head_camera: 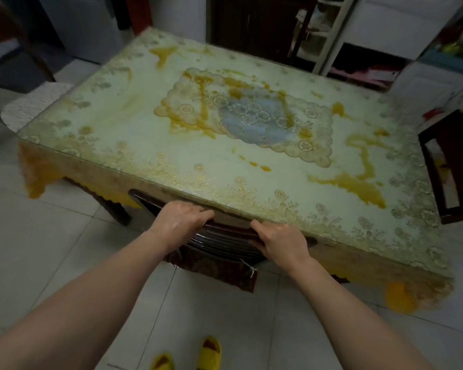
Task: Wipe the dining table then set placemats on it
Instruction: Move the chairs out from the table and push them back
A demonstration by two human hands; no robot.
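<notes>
The dining table (134, 145) fills the middle of the view, covered by a pale lace-patterned cloth with yellow-orange stains under a glass top. A scalloped lace mat pattern (246, 116) lies at its centre. A dark wooden chair (225, 237) is tucked under the near edge. My left hand (181, 216) grips the top rail of the chair back, fingers curled over it. My right hand (280, 240) grips the same rail further right. No wiping cloth or loose placemat shows.
Another dark chair (449, 166) stands at the table's right side, and a chair with a white cushion (32, 105) at the left. A white shelf unit (329, 30) stands beyond the far edge. Light floor tiles (51, 249) surround the table; yellow slippers (210, 352) show below.
</notes>
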